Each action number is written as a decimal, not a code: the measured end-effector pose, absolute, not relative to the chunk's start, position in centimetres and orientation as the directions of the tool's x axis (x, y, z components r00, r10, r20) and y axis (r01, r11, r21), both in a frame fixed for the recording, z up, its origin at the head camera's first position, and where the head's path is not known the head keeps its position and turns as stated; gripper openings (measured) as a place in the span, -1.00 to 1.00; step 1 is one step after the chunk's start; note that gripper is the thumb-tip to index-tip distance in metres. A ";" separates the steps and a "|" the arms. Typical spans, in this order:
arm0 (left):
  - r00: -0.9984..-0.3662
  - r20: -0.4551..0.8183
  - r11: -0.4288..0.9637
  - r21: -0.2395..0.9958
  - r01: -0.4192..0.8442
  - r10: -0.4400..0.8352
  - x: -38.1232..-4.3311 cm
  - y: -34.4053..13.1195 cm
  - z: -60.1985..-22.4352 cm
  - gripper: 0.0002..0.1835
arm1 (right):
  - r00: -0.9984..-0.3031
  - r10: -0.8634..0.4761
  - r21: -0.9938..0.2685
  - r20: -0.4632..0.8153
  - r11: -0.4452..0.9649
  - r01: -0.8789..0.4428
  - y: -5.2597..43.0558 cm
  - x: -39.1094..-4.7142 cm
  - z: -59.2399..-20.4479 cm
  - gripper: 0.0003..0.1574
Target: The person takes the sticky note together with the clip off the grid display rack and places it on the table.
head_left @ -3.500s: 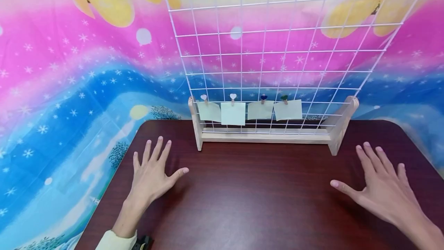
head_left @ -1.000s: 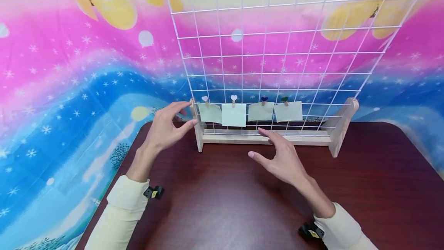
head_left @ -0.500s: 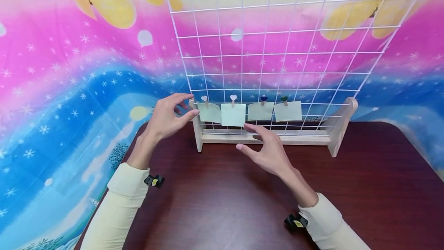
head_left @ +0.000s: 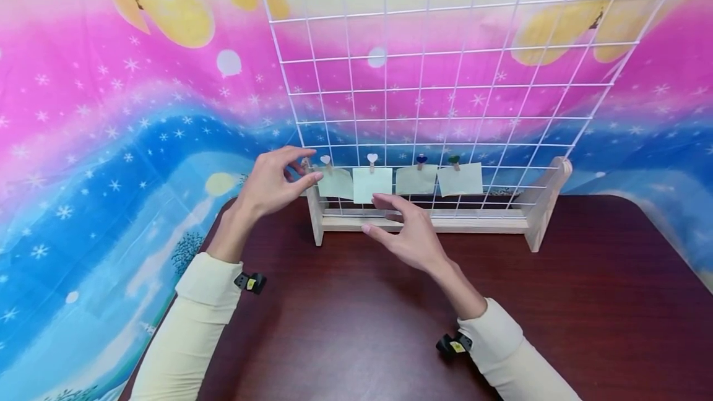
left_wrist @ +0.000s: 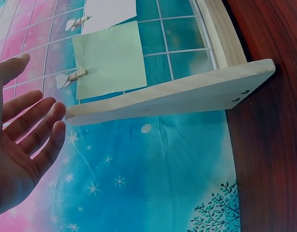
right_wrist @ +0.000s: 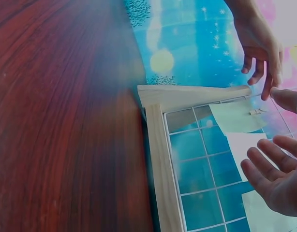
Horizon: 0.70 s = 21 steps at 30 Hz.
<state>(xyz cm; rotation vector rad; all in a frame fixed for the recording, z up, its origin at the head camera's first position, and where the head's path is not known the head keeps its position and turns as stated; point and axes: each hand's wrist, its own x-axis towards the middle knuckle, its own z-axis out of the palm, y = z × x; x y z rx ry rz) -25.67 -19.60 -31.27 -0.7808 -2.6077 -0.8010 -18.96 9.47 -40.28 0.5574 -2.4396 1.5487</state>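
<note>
A row of pale green paper notes is pinned to a white wire grid [head_left: 490,117] by small heart-topped clothespins. The leftmost note [left_wrist: 110,62] hangs from a clothespin with a white heart [left_wrist: 70,78]. My left hand [head_left: 273,181] is beside that clothespin, thumb and forefinger spread apart with nothing between them. In the left wrist view a gap shows between its fingers and the clothespin. My right hand [head_left: 414,235] hovers before the second note [head_left: 372,185], which has another white-heart clothespin [head_left: 372,159]. Its thumb and fingers are apart and hold nothing.
Further right hang two notes, one under a dark blue heart clothespin [head_left: 421,161], one under a green heart clothespin [head_left: 454,161]. A wooden stand [head_left: 548,203] carries the grid on the dark reddish table [head_left: 345,327]. A patterned cloth [head_left: 139,159] hangs behind.
Both hands came from wide apart over the table to the grid. Over the last second the right hand moved left toward the second note, and the left rose slightly to the leftmost clothespin.
</note>
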 end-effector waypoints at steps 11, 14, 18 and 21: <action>-0.795 0.425 0.692 0.407 0.596 0.434 -26.3 -19.3 -31.4 -0.46 | -0.930 -0.190 -0.868 0.316 0.339 -0.364 8.8 -20.3 -40.3 -0.24; -0.793 0.427 0.695 0.401 0.596 0.434 -26.5 -19.2 -31.5 -0.47 | -0.927 -0.187 -0.869 0.326 0.327 -0.372 8.6 -20.8 -40.4 -0.27; -0.788 0.432 0.704 0.380 0.600 0.439 -26.7 -19.1 -31.5 -0.46 | -0.924 -0.196 -0.879 0.329 0.294 -0.375 8.3 -21.4 -40.5 -0.29; -0.783 0.441 0.709 0.365 0.603 0.439 -26.8 -18.9 -31.4 -0.46 | -0.924 -0.204 -0.876 0.323 0.305 -0.374 8.0 -21.8 -40.6 -0.30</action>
